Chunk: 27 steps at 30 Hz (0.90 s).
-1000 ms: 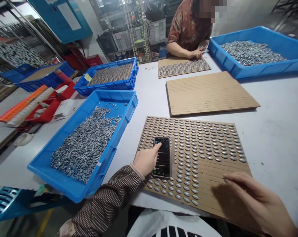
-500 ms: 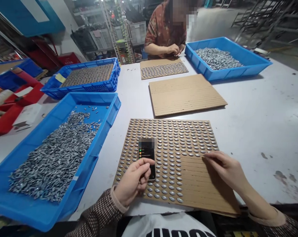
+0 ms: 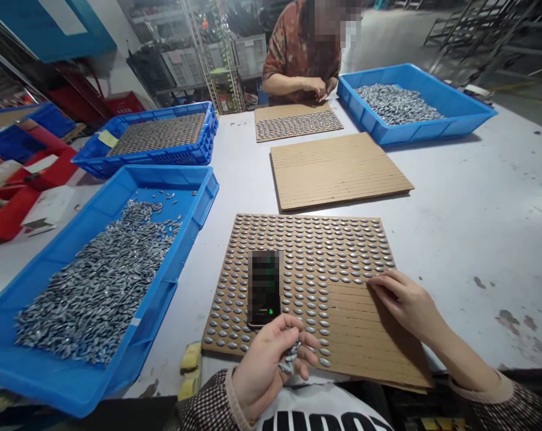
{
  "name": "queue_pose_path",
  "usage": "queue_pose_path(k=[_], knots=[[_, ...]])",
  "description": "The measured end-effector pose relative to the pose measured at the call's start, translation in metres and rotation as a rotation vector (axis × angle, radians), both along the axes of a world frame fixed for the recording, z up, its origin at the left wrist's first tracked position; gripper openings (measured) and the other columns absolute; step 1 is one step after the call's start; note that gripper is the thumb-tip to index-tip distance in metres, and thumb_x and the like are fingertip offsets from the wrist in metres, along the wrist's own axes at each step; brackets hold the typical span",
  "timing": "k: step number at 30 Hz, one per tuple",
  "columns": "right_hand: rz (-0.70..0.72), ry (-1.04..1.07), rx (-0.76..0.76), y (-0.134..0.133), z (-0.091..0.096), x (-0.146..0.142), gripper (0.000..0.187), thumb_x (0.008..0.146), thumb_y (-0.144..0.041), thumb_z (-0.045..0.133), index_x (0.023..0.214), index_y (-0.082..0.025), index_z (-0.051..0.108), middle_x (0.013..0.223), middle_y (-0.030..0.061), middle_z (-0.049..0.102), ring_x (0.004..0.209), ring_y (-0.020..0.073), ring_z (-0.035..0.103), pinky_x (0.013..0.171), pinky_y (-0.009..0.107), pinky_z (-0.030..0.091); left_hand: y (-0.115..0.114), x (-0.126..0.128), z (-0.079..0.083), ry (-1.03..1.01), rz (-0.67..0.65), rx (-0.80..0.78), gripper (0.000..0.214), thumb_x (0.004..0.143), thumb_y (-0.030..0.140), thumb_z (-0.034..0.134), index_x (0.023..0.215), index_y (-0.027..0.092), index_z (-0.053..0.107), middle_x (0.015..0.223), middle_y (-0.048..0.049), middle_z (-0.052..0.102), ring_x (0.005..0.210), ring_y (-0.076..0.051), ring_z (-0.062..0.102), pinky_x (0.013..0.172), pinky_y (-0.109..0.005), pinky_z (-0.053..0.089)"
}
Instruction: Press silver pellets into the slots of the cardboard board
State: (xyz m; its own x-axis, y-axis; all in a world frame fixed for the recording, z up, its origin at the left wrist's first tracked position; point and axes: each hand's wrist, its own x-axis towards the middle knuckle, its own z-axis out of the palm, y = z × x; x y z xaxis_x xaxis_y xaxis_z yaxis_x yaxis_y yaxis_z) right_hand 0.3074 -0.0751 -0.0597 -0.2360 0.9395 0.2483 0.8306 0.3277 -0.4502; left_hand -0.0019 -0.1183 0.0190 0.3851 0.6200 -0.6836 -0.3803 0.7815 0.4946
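A slotted cardboard sheet [image 3: 374,335] lies before me, with rows of small grey spindle-shaped metal pieces [image 3: 338,233] set in it. The bare slots are at its lower right. Curled palm up at the sheet's near edge, my left hand [image 3: 266,362] holds several loose metal pieces [image 3: 290,358]. Just beyond its fingers a phone [image 3: 264,296] with a lit screen rests on the rows. My right hand [image 3: 403,299] pinches at the end of a partly filled row; whatever sits between its fingertips is hidden.
On my left is a blue tray [image 3: 199,197] of loose pieces, with a blue crate [image 3: 210,134] behind it. Stacked cardboard [image 3: 338,167] lies ahead. Across the table a co-worker [image 3: 288,54] bends over another sheet [image 3: 262,114], beside a second blue tray [image 3: 468,120].
My left hand has drawn back from the phone and turned over, showing the pieces in its palm. The phone's screen looks different. My right hand stays almost where it was.
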Motion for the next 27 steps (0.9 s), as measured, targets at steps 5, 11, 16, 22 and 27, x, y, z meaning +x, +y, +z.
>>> queue_pose_path(k=[5, 11, 16, 22, 27], knots=[[0.048, -0.161, 0.042, 0.001, 0.0, -0.001, 0.021, 0.095, -0.026, 0.042, 0.092, -0.02, 0.062, 0.091, 0.0066, 0.063, 0.08, 0.0178, 0.059, 0.071, 0.029, 0.047, -0.002, 0.006, 0.001, -0.035, 0.025, -0.053, 0.015, 0.085, 0.023, 0.054, 0.095, 0.012, 0.056, 0.088, -0.0099, 0.065, 0.071, -0.015, 0.064, 0.061, -0.026, 0.048], [0.072, -0.446, 0.125, 0.003, 0.002, -0.001, 0.027, 0.094, -0.022, 0.038, 0.084, -0.021, 0.063, 0.084, 0.0053, 0.063, 0.076, 0.0179, 0.058, 0.06, 0.028, 0.041, -0.002, 0.003, 0.001, -0.004, 0.04, -0.025, 0.03, 0.079, 0.018, 0.055, 0.108, 0.011, 0.055, 0.093, -0.0114, 0.065, 0.071, -0.016, 0.065, 0.058, -0.024, 0.046], [0.026, -0.35, 0.128, -0.003, 0.004, 0.001, 0.028, 0.096, -0.031, 0.037, 0.098, -0.022, 0.063, 0.092, 0.0068, 0.066, 0.078, 0.0187, 0.062, 0.065, 0.03, 0.045, -0.006, -0.02, -0.002, 0.179, -0.092, 0.089, 0.034, 0.084, 0.032, 0.052, 0.112, 0.015, 0.055, 0.062, 0.0039, 0.05, 0.041, -0.004, 0.035, 0.04, -0.018, 0.019], [-0.043, -0.261, 0.223, -0.023, -0.002, 0.01, 0.035, 0.094, -0.045, 0.037, 0.106, -0.024, 0.063, 0.098, 0.004, 0.068, 0.081, 0.0188, 0.065, 0.071, 0.031, 0.047, -0.008, -0.066, 0.005, 0.921, -0.373, 0.623, 0.046, 0.093, 0.033, 0.036, 0.135, 0.019, 0.049, 0.057, 0.0046, 0.046, 0.049, -0.01, 0.038, 0.052, -0.022, 0.03], [-0.042, -0.235, 0.207, -0.029, 0.0, 0.006, 0.038, 0.094, -0.049, 0.036, 0.104, -0.025, 0.064, 0.099, 0.004, 0.069, 0.081, 0.0191, 0.066, 0.071, 0.031, 0.049, -0.01, -0.07, 0.0, 1.226, -0.714, 0.848, 0.051, 0.092, 0.024, 0.031, 0.143, 0.025, 0.04, 0.08, -0.0036, 0.067, 0.064, -0.016, 0.057, 0.059, -0.025, 0.038]])
